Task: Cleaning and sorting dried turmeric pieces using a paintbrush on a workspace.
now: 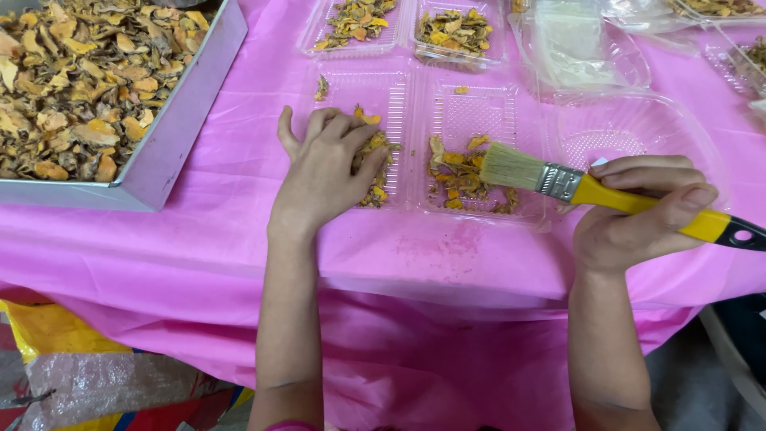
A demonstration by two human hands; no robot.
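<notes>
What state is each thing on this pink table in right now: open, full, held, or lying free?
Left hand: flat, pressing on dried slices.
Right hand: closed round the brush handle.
Paintbrush: held, bristles over the tray.
Open clamshell tray: lid spread flat, partly filled.
Metal tray: heaped with dried slices.
Far clamshell tray: open, holding slices.
Round plastic container: no slices visible inside.

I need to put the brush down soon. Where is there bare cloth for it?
Bare pink cloth runs along the near edge, between the open clamshell tray and the table's drop. Another strip lies between the metal tray and the left hand. Farther back, plastic containers crowd the cloth.
</notes>
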